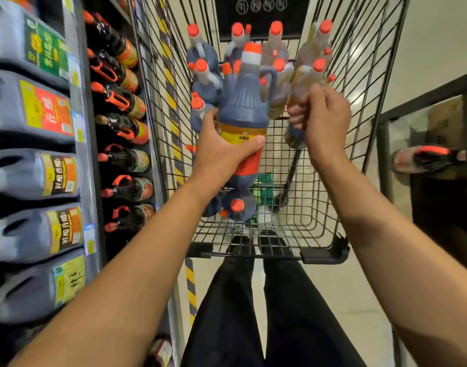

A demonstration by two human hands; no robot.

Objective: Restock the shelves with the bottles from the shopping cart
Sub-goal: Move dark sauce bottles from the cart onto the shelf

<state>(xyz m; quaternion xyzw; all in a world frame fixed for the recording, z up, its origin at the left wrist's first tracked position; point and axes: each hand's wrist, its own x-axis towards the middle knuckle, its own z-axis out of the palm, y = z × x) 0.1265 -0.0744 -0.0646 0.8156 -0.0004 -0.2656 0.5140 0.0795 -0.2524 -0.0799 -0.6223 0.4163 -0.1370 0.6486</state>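
Note:
My left hand (pixel 224 152) grips a dark bottle (pixel 245 102) with a red cap and a yellow-red label, held upright above the wire shopping cart (pixel 364 83). My right hand (pixel 323 120) is closed around a pale amber bottle (pixel 304 78) at the cart's right side. Several more red-capped bottles, dark and amber, stand at the cart's far end (pixel 203 72), and one dark bottle (pixel 237 205) lies near the cart's near end. The shelves (pixel 81 107) on the left hold rows of dark jugs and bottles.
Large grey jugs (pixel 34 170) and dark bottles with orange handles (pixel 121 128) fill the left shelves. A black stand on the right holds one lying bottle (pixel 428 158). My legs stand behind the cart's handle (pixel 325 256). A striped floor line (pixel 190 284) runs along the shelf.

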